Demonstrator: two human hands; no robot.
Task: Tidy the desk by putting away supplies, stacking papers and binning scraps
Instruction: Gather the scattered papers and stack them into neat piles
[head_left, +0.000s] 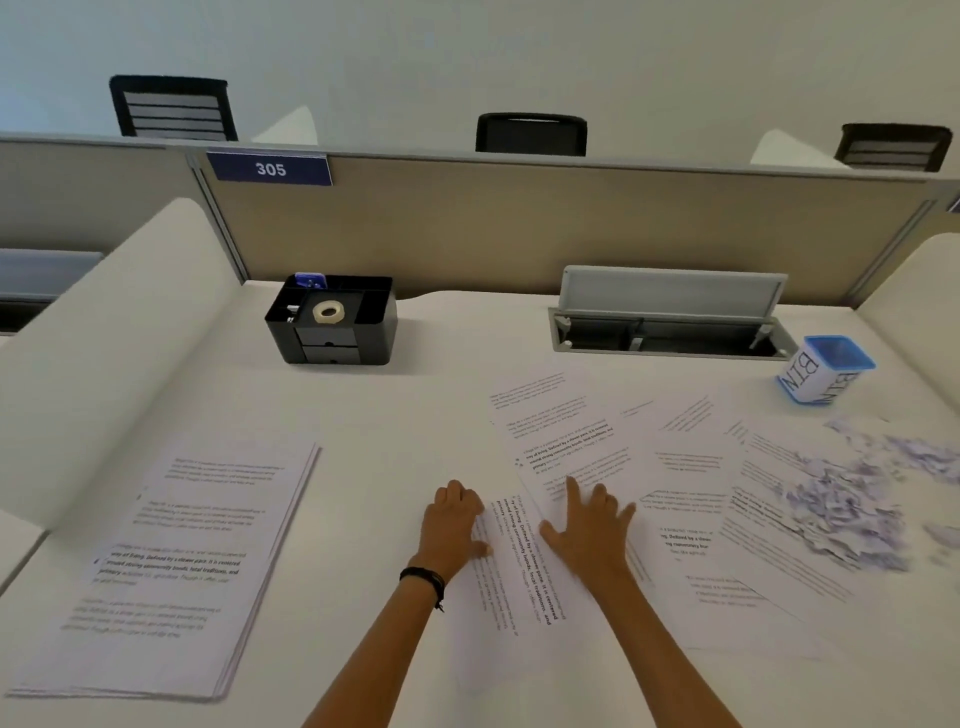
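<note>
Head: tape roll (327, 312) inside black organizer (376, 332)

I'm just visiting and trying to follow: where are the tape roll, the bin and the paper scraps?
tape roll (316, 312): head view, left side of its ring.
bin (805, 371): head view, its white lettered side.
paper scraps (841, 499): head view, middle of the heap.

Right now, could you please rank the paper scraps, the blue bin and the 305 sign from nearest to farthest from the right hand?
1. paper scraps, on the sheets right of the right hand.
2. blue bin, behind the scraps, far right.
3. 305 sign, on the back partition, left.
</note>
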